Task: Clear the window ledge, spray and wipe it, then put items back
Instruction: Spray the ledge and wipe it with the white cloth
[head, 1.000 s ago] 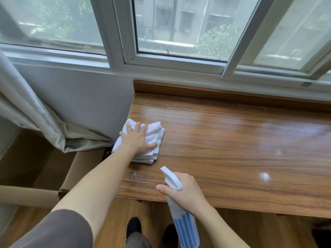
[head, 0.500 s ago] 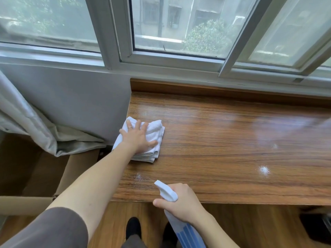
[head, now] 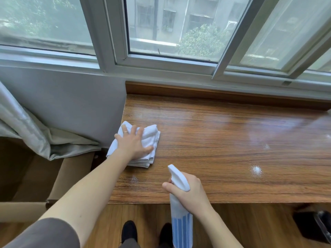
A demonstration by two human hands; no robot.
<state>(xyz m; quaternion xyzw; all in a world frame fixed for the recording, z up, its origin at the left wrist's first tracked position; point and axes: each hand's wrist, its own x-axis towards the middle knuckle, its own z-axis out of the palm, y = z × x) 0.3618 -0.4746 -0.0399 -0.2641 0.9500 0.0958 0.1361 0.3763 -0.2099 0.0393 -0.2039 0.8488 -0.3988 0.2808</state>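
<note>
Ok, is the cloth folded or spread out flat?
Folded. The cloth shows stacked layers along its near edge, and the left hand presses flat on it at the ledge's left end.

A person leans over a window ledge, seen from a head-worn camera. Both forearms are bare from elbow to wrist. The left hand (head: pixel 133 144) wears a thin band ring (head: pixel 126 132) on one finger, pale metal with a faint rose tint. A short sleeve (head: pixel 44 233) in muted grey-brown cloth, plain and without print, covers the left upper arm at the lower left corner of the view. The right hand (head: pixel 189 191) carries no ring or watch that shows. Below, between the arms, two black shoes (head: pixel 129 230) with rounded toes stand on the floor, and a strip of grey-brown trouser (head: pixel 129 245) shows just above the bottom edge.
</note>
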